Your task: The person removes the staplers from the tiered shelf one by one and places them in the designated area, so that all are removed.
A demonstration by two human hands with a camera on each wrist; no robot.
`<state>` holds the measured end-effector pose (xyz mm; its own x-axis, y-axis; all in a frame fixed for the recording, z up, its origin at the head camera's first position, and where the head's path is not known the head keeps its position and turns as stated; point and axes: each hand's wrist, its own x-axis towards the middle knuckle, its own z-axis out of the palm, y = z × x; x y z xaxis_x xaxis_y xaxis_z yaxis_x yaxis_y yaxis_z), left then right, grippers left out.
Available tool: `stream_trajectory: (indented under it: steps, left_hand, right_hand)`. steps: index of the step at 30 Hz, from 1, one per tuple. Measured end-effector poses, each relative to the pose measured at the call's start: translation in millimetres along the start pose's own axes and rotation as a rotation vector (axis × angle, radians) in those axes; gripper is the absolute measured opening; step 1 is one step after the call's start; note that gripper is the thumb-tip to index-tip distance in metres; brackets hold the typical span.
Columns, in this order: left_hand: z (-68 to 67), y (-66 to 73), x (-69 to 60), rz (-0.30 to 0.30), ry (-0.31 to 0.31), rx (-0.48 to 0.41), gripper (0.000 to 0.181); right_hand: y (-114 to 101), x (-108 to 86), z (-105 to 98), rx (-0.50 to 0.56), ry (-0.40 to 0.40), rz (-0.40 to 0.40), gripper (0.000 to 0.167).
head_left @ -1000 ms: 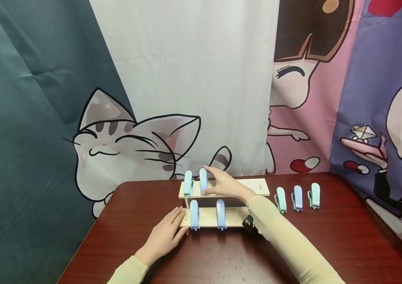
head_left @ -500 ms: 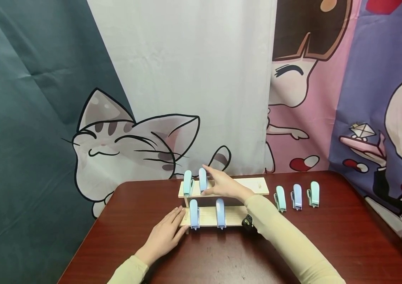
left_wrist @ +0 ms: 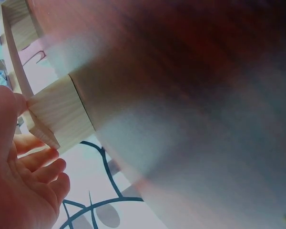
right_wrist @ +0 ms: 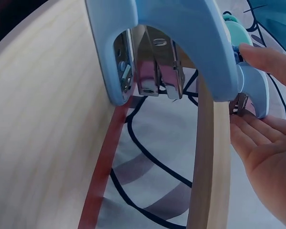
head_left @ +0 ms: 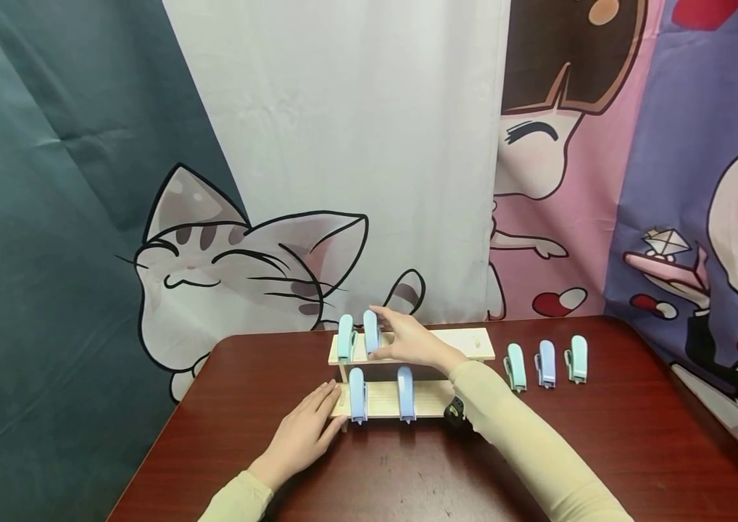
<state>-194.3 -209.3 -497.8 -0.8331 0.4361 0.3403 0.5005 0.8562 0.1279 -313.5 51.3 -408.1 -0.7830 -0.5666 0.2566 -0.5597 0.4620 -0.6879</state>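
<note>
In the head view, my right hand (head_left: 411, 341) holds a light blue stapler (head_left: 371, 332) on the upper shelf of a two-step wooden rack (head_left: 437, 391), its thumb in front and fingers behind. Just left of it stands a mint stapler (head_left: 346, 338). Two more blue staplers, one at the left (head_left: 357, 395) and another near the middle (head_left: 406, 394), stand on the lower shelf. My left hand (head_left: 304, 428) grips that shelf's left end, thumb along the front edge. In the left wrist view the board's end (left_wrist: 43, 129) lies between thumb and fingers.
To the right of the rack, a mint stapler (head_left: 515, 367), a blue stapler (head_left: 546, 364) and another mint stapler (head_left: 578, 359) stand in a row on the dark red table (head_left: 408, 478). A printed cloth (head_left: 369, 130) hangs behind the table's back edge.
The blue stapler in my right hand has shifted very slightly left, toward the mint one. My left hand has stayed on the rack's end.
</note>
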Motion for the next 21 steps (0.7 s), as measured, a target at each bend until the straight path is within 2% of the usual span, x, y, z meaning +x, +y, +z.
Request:
stream_trajectory:
  steps: [10, 21]
  left_hand:
    - [0.6, -0.4, 0.4, 0.012, 0.007, -0.001, 0.055]
    - [1.3, -1.3, 0.6, 0.022, 0.027, -0.014, 0.055]
  right_hand:
    - [0.1, -0.5, -3.1, 0.04, 0.012, 0.01, 0.098]
    - [3.2, -6.2, -16.4, 0.02, 0.033, 0.022, 0.098]
